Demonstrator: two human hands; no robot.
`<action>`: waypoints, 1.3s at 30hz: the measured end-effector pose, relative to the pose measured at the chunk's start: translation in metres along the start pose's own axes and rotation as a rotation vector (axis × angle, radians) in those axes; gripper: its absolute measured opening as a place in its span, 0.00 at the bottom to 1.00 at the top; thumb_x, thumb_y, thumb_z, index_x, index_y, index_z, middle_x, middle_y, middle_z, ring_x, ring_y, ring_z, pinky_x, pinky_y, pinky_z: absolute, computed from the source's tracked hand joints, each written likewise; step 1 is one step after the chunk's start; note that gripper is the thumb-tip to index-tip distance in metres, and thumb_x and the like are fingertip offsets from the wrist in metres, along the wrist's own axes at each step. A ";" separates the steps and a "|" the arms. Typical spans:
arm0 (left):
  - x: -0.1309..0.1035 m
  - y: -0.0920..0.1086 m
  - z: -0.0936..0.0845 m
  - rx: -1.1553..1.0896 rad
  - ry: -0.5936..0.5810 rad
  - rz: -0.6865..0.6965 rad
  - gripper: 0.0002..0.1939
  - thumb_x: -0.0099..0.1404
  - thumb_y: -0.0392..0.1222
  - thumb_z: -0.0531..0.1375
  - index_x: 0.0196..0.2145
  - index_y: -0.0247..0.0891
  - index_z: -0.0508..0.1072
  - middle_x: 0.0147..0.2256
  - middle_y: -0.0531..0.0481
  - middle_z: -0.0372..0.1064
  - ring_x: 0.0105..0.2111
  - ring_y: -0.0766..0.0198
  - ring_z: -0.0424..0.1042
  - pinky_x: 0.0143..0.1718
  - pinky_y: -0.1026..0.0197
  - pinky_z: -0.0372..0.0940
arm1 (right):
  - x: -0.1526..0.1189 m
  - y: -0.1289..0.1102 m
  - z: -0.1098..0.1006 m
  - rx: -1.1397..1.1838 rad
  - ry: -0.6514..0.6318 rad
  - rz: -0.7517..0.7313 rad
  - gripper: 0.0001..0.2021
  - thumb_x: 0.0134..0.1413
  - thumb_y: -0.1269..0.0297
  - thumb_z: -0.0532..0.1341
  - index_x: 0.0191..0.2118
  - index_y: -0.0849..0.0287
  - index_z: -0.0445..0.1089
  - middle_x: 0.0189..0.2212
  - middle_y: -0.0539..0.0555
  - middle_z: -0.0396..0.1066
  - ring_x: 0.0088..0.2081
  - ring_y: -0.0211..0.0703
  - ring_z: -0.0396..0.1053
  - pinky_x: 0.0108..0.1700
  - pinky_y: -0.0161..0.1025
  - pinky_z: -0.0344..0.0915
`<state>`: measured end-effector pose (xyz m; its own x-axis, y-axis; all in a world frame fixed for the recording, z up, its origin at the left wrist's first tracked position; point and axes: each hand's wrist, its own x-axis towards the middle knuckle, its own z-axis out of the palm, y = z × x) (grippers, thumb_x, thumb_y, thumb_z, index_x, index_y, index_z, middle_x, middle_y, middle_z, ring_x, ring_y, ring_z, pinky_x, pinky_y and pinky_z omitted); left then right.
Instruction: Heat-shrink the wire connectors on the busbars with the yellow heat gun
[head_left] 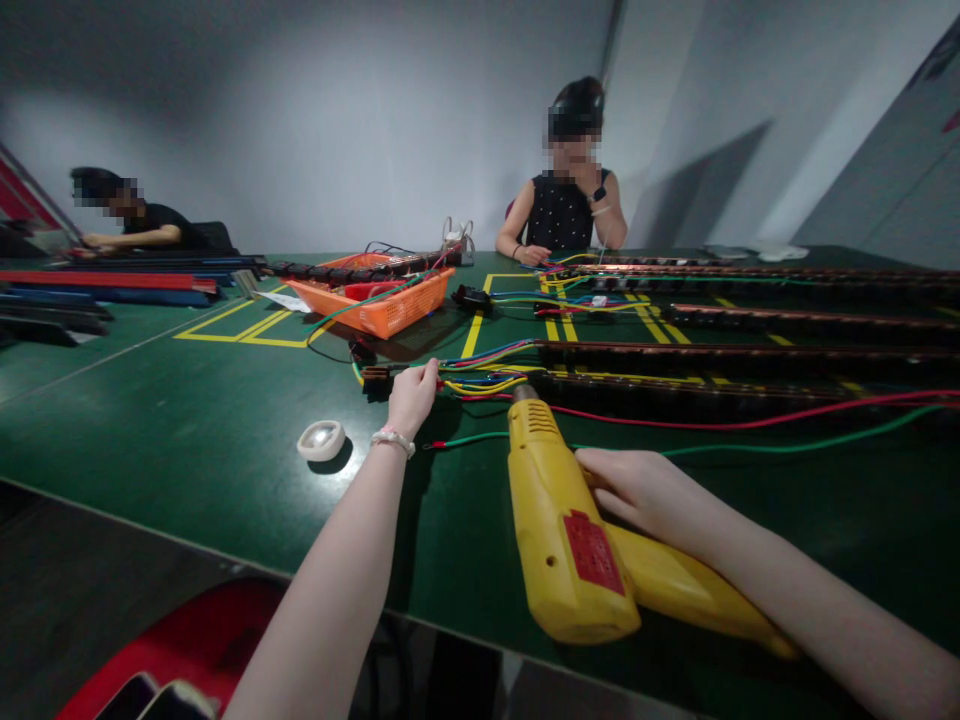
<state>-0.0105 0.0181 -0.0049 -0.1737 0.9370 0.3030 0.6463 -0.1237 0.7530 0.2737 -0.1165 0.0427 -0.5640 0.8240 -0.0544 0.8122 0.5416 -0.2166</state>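
Observation:
My right hand (pixel 637 485) is wrapped round the handle of a yellow heat gun (pixel 562 530) with a red label. The gun's metal nozzle points away from me, close beside a bundle of yellow and blue wires (pixel 491 383). Farther left, my left hand (pixel 412 395) is closed on the wires near a black connector (pixel 377 382); the exact grip is partly hidden. Those wires run right into long dark strips (pixel 720 358). A red cable (pixel 705 425) and a green cable (pixel 750 447) cross the table on the right, behind the gun.
An orange basket (pixel 390 310) with red items stands at the back centre of the green table (pixel 187 430). A small white round dish (pixel 321 440) lies left of my left hand. One person sits opposite, another at the far left beside stacked strips (pixel 142 285).

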 end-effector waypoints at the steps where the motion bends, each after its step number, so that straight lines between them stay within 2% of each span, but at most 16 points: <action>1: 0.000 0.000 -0.002 0.034 0.016 -0.015 0.28 0.64 0.57 0.45 0.20 0.37 0.71 0.19 0.47 0.67 0.24 0.61 0.66 0.27 0.62 0.54 | 0.002 -0.004 0.000 0.003 -0.004 0.004 0.04 0.53 0.72 0.52 0.33 0.56 0.61 0.34 0.53 0.71 0.35 0.43 0.69 0.35 0.36 0.59; 5: -0.002 0.001 -0.006 0.108 0.044 -0.060 0.28 0.64 0.57 0.44 0.21 0.37 0.72 0.22 0.45 0.70 0.27 0.58 0.68 0.27 0.62 0.53 | 0.015 -0.023 0.001 0.003 -0.010 -0.013 0.04 0.53 0.71 0.53 0.33 0.56 0.62 0.35 0.53 0.71 0.37 0.44 0.69 0.35 0.36 0.57; 9: -0.003 0.004 -0.006 0.125 0.042 -0.084 0.28 0.63 0.58 0.44 0.18 0.37 0.68 0.21 0.45 0.68 0.26 0.59 0.67 0.26 0.62 0.52 | 0.029 -0.042 0.004 0.003 0.012 -0.053 0.03 0.53 0.71 0.54 0.34 0.56 0.62 0.35 0.52 0.72 0.37 0.43 0.70 0.34 0.36 0.55; 15: -0.004 0.007 -0.008 0.142 -0.026 -0.018 0.26 0.62 0.56 0.45 0.15 0.38 0.63 0.18 0.49 0.62 0.23 0.63 0.61 0.25 0.63 0.48 | 0.046 -0.068 0.013 -0.015 0.041 -0.109 0.02 0.55 0.69 0.55 0.34 0.57 0.63 0.36 0.51 0.72 0.37 0.43 0.70 0.33 0.36 0.52; 19: -0.002 0.002 -0.010 0.066 -0.096 0.020 0.26 0.61 0.57 0.47 0.14 0.38 0.60 0.15 0.52 0.55 0.21 0.66 0.56 0.24 0.63 0.46 | 0.051 -0.079 0.015 -0.025 0.059 -0.111 0.03 0.55 0.70 0.54 0.35 0.57 0.62 0.36 0.52 0.72 0.37 0.44 0.71 0.32 0.37 0.51; 28: -0.001 -0.003 -0.015 -0.017 -0.182 0.027 0.25 0.59 0.58 0.49 0.14 0.38 0.58 0.15 0.55 0.52 0.20 0.68 0.53 0.23 0.63 0.46 | 0.051 -0.082 0.016 -0.051 0.047 -0.088 0.04 0.56 0.69 0.53 0.38 0.57 0.62 0.35 0.53 0.73 0.36 0.45 0.71 0.31 0.37 0.52; 35: 0.003 -0.013 -0.009 0.020 -0.212 0.059 0.27 0.61 0.60 0.48 0.15 0.37 0.64 0.15 0.51 0.62 0.19 0.65 0.62 0.23 0.63 0.51 | 0.041 -0.073 0.012 -0.065 0.018 -0.066 0.04 0.56 0.68 0.54 0.38 0.57 0.63 0.34 0.52 0.73 0.35 0.45 0.71 0.31 0.37 0.52; 39: 0.005 -0.019 -0.006 0.013 -0.219 0.064 0.28 0.61 0.62 0.47 0.15 0.37 0.64 0.14 0.51 0.63 0.18 0.66 0.63 0.23 0.63 0.53 | 0.030 -0.061 0.007 -0.079 -0.008 -0.039 0.03 0.57 0.68 0.53 0.36 0.57 0.63 0.33 0.52 0.73 0.35 0.44 0.71 0.32 0.37 0.52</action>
<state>-0.0285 0.0226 -0.0142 0.0326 0.9760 0.2153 0.6607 -0.1827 0.7281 0.2062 -0.1259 0.0476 -0.5962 0.8009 -0.0556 0.7988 0.5848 -0.1408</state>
